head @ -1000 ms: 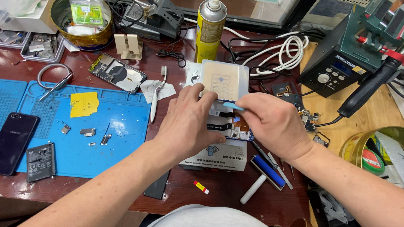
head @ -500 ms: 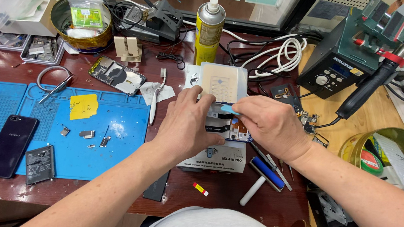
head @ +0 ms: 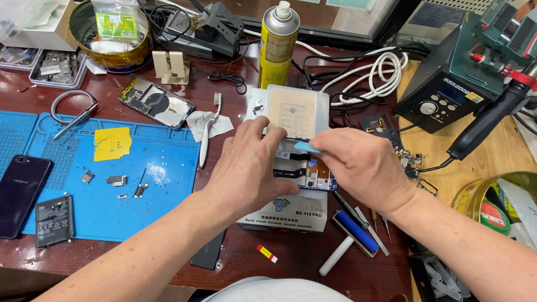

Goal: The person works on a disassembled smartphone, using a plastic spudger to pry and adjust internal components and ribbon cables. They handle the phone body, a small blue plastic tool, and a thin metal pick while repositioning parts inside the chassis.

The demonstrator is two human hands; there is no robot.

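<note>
An opened phone (head: 306,167) with its circuit boards showing lies on a white box (head: 289,212) at the middle of the bench. My left hand (head: 247,168) presses down on the phone's left side and holds it still. My right hand (head: 361,165) pinches a small light-blue plastic pry tool (head: 307,147) and sets its tip at the phone's upper edge. Just behind the phone lies a pale square pad (head: 293,111).
A blue work mat (head: 149,186) at left carries a dark phone (head: 12,194), a battery (head: 54,220), yellow notes and small metal parts. A yellow spray can (head: 278,45), white cable coil (head: 379,70) and hot-air station (head: 463,77) stand behind. A roller (head: 352,233) lies right of the box.
Both hands stay on the opened phone; the right hand with the blue tool has shifted only slightly along the upper edge.
</note>
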